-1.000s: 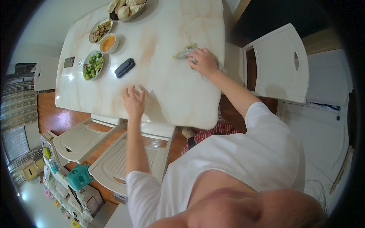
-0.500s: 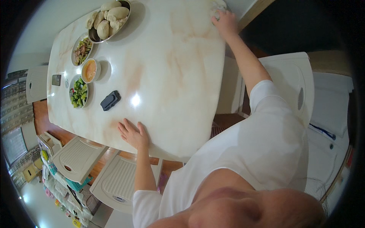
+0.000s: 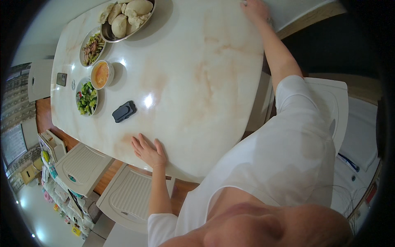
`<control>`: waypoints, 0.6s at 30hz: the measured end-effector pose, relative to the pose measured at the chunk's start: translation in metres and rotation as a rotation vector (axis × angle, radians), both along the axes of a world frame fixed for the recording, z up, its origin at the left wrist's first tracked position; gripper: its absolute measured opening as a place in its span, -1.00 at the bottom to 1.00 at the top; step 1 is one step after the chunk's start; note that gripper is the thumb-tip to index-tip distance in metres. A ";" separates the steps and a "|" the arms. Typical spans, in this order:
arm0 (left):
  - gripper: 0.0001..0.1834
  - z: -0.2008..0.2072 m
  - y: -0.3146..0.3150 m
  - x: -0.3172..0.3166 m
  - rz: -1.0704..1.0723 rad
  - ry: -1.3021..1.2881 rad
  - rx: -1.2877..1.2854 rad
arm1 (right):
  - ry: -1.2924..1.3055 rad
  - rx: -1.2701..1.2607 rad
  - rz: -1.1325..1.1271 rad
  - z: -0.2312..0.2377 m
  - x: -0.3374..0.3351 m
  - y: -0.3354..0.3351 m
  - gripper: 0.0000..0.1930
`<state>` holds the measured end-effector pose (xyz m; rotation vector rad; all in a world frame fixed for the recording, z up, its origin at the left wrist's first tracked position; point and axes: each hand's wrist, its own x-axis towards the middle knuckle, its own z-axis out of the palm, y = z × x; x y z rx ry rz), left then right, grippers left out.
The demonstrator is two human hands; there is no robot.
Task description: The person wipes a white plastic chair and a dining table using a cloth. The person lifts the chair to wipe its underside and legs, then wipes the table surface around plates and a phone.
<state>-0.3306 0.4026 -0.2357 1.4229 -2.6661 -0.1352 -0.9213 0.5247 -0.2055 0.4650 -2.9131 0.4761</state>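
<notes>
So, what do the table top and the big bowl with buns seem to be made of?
The table top looks like polished marble or a marble-look stone: pale cream with rusty veins and a bright glossy glare spot. The big bowl looks like bare metal, probably steel: grey, shiny rim. The left hand lies flat on the top.

The table fills the upper middle of the frame: a broad, glossy slab of pale cream stone with faint orange-brown veins and rounded corners, its surface catching a bright spot of light near the centre

The left hand lies palm down and flat on the tabletop near the lower edge of the slab, a little left of the frame's middle, fingers spread and pointing toward the upper left

The right hand rests on the far edge of the table at the top of the frame, right of centre, the arm stretched out straight; whether it grips anything cannot be told
</notes>
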 end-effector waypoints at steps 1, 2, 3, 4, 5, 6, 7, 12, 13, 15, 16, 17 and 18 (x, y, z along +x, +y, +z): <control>-0.32 0.001 -0.001 -0.001 0.001 -0.028 0.002 | 0.042 -0.009 0.056 -0.006 -0.003 -0.001 -0.66; -0.32 0.002 -0.001 -0.002 -0.012 -0.011 0.000 | 0.081 -0.020 0.117 -0.016 -0.009 -0.005 -0.67; -0.32 0.002 -0.001 -0.003 -0.027 0.006 -0.003 | 0.121 -0.030 0.177 -0.024 -0.013 -0.006 -0.68; -0.32 0.002 0.000 -0.002 -0.029 0.020 -0.007 | 0.062 -0.002 0.209 -0.022 -0.005 -0.014 -0.68; -0.33 0.002 0.001 -0.001 -0.027 0.030 -0.008 | 0.008 0.028 0.234 -0.012 0.007 -0.020 -0.68; -0.33 0.002 0.001 -0.001 -0.027 0.039 -0.009 | -0.046 0.058 0.257 -0.005 0.018 -0.023 -0.68; -0.33 0.001 0.001 -0.001 -0.032 0.053 -0.008 | -0.017 0.058 0.282 -0.001 0.027 -0.020 -0.67; -0.31 0.002 0.000 0.001 -0.012 0.048 0.014 | 0.152 0.142 0.329 -0.032 0.078 -0.010 -0.58; -0.29 0.001 0.000 0.002 -0.012 0.064 0.024 | 0.173 0.122 0.337 -0.034 0.091 -0.007 -0.59; -0.29 -0.002 -0.001 0.004 -0.011 0.082 0.021 | 0.212 0.089 0.365 -0.036 0.124 0.001 -0.62; -0.29 -0.002 -0.001 0.005 -0.006 0.089 0.020 | 0.212 0.062 0.389 -0.035 0.139 0.006 -0.63; -0.29 -0.002 0.000 0.006 -0.003 0.095 0.019 | 0.207 0.036 0.413 -0.034 0.156 0.011 -0.64; -0.29 -0.001 0.000 0.007 0.000 0.100 0.019 | 0.202 0.009 0.436 -0.033 0.173 0.016 -0.65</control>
